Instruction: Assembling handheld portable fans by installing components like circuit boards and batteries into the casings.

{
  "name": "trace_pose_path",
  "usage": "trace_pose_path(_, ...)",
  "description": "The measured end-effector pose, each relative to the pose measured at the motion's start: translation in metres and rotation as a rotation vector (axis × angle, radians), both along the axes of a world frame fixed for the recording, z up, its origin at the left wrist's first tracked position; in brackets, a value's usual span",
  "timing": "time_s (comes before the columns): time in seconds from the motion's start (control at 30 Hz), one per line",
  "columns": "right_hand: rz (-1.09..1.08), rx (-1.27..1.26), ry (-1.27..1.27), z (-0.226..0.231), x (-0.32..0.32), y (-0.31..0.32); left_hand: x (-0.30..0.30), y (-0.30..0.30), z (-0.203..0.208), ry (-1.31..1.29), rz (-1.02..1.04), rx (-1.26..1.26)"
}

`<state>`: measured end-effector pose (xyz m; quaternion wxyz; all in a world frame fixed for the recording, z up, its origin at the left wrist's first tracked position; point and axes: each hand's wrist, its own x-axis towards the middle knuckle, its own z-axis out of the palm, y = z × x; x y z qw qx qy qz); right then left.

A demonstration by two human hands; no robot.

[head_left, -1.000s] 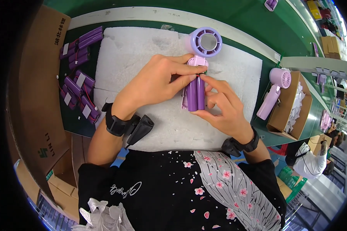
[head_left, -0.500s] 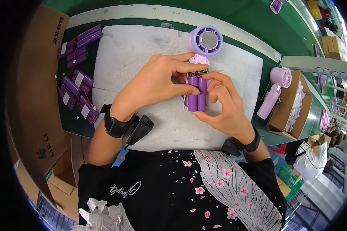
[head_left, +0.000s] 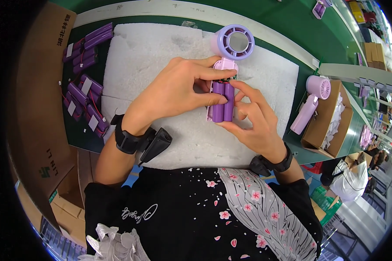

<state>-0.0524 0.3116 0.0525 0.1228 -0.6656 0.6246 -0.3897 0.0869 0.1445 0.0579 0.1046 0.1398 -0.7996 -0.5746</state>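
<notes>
A tall sheet of brown cardboard point(head_left: 39, 108) rises along the left edge of the green bench point(head_left: 85, 141). Beside it lie two clusters of purple battery packs with red wires and white labels: one cluster point(head_left: 87, 48) toward the bench's far left corner, the other point(head_left: 91, 102) nearer the person. Next to them lies a white foam sheet point(head_left: 139, 56).

The left hand point(head_left: 178, 89) reaches in over the foam sheet's left half, a black strapped device point(head_left: 154, 145) at its wrist. It grasps the handheld fan point(head_left: 238, 42), index finger across the open pink handle point(head_left: 225, 65) by a green circuit board point(head_left: 225, 80), thumb pressed on a purple two-cell pack point(head_left: 228, 113) lying along that handle. The fan sits right of the sheet's middle, its round lilac head overlapping the far edge; whether it rests on the foam or is slightly lifted is hard to judge. The right hand point(head_left: 259, 115) grips the same pack, index fingertip at its upper end, thumb at its lower end. A black strap point(head_left: 272, 163) circles that wrist.

Off the sheet's right edge, a second lilac fan point(head_left: 307, 111) leans beside an open carton point(head_left: 344, 117) holding white material. Farther right, a person in white point(head_left: 353, 180) is partly visible.
</notes>
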Motion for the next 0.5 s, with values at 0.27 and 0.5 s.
trace_pose_path(0.27, -0.079, 0.012, 0.013, 0.003, 0.010, -0.001, 0.000, 0.001, 0.003, -0.047, 0.017, 0.062)
trace_pose_path(0.5, -0.136, 0.146, -0.093, 0.010, 0.014, -0.006, 0.000, 0.002, 0.000, -0.043, 0.035, 0.135)
